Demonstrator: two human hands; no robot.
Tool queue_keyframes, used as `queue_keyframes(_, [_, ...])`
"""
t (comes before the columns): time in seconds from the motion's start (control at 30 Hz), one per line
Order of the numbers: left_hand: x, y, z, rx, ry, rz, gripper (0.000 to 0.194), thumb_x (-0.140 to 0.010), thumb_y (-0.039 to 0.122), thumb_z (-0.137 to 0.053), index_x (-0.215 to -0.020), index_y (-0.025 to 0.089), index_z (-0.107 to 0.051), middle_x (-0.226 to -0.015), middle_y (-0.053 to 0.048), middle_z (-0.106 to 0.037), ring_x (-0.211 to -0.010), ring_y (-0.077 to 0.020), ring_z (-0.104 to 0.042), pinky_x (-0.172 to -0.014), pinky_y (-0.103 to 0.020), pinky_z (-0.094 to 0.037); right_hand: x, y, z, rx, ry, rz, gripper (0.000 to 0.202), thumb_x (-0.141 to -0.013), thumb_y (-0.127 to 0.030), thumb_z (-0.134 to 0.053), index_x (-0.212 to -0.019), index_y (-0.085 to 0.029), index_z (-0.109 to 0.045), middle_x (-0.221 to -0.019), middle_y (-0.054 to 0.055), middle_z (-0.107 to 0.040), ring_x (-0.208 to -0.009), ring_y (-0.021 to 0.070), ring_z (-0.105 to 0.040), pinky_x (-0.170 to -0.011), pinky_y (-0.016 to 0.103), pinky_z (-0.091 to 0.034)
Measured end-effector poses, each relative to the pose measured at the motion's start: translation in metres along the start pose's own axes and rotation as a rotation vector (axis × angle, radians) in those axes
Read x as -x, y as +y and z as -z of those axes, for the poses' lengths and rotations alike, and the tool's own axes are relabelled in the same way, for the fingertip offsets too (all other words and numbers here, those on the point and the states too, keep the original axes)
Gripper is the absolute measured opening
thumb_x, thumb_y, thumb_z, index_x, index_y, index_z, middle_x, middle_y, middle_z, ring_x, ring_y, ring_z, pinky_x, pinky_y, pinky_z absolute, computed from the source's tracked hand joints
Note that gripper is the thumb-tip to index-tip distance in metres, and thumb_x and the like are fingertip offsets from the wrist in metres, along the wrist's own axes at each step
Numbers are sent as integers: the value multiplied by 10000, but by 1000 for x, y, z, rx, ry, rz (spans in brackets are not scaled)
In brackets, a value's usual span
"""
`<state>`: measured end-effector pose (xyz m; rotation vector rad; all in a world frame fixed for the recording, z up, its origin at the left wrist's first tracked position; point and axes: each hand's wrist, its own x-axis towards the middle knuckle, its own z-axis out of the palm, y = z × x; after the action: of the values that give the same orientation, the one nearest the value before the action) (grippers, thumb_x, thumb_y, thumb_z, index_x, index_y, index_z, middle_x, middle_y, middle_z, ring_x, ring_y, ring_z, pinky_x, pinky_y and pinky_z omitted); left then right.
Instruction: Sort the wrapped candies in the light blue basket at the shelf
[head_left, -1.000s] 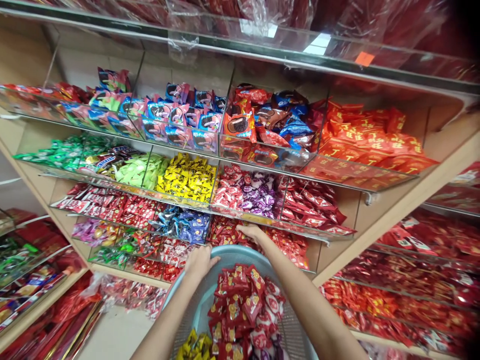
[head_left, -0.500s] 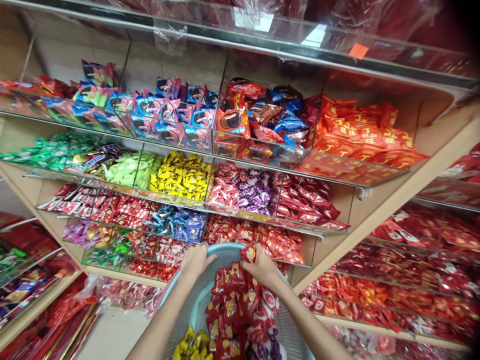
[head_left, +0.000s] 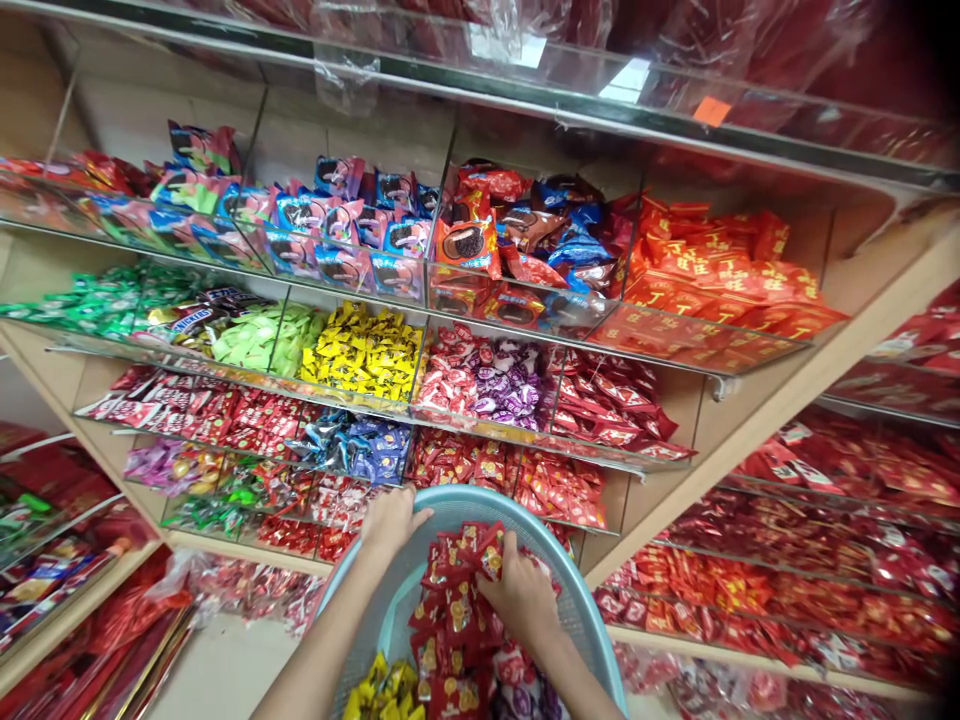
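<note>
My left hand (head_left: 386, 525) is closed over the left rim of a blue-green plastic basket (head_left: 592, 580), thumb on the inner side. Inside the basket lies a heap of red candy packets (head_left: 454, 625) with orange pictures on them. Yellow-wrapped candies (head_left: 382, 690) rest at its lower left, and purple-and-white ones (head_left: 517, 695) at the lower right, partly behind my right forearm. My right hand (head_left: 523, 595) is down in the basket over the red heap. Its fingers are closed on a red candy packet (head_left: 491, 548) at the top of the pile.
Glass-fronted shelves of wrapped sweets rise ahead, with yellow candies (head_left: 364, 350) and red packets (head_left: 465, 460) in their compartments. A clear glass shelf edge (head_left: 450, 85) crosses the top. More stocked racks (head_left: 810, 520) stand at the right, and others at the left.
My right hand has come down from the basket's far rim onto the red heap, bringing a red candy packet with it. My left hand stays on the rim.
</note>
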<state>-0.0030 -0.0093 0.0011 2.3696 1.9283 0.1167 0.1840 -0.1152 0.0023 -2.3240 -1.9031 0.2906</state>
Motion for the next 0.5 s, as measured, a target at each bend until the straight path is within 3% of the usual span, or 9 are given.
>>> queue_keyframes(0.27, [1, 0, 2, 1, -15, -2, 441, -800, 543, -363, -928, 154, -526, -817, -116, -603, -792, -310, -580, -648, -410, -442, 1, 7, -4, 6, 51, 10, 424, -788, -433, -458, -1089, -152, -358, -836, 108, -649, -825, 264, -615, -618, 285, -377])
queue_keyframes(0.5, [-2, -1, -2, 8, 3, -9, 442, -784, 550, -392, -927, 155, -530, -812, -116, -603, -793, -310, -580, -658, -414, -440, -9, 21, 11, -60, 40, -45, 433, -771, -528, -425, -1022, -177, -389, -787, 91, -647, -781, 256, -616, -581, 274, -348])
